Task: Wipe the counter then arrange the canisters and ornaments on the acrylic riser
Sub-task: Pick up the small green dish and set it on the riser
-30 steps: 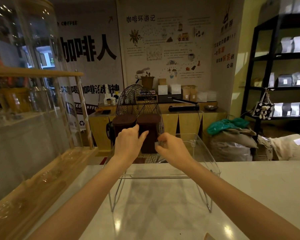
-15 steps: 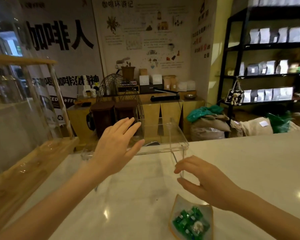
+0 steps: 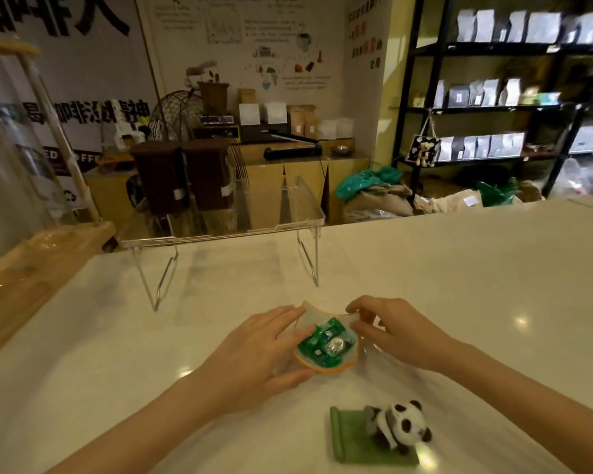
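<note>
Both hands have dropped from the acrylic riser (image 3: 220, 220) to the candy dish (image 3: 326, 347) at lower centre of the surface (image 3: 476, 285) — left hand (image 3: 254, 357) and right hand (image 3: 396, 331) cup its opposite rims, each grip half-closed on it, probably so it stays level for lifting onto the riser — the panda ornament (image 3: 396, 427) waits at lower right.

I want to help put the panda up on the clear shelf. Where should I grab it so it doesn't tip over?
Probably grip the green base, not the panda itself. The base lies flat on the counter with the panda standing on its right part, so hold its two long edges, coming from above and the near side, to keep it level. Whether the panda is fixed to the base cannot be told.
</note>
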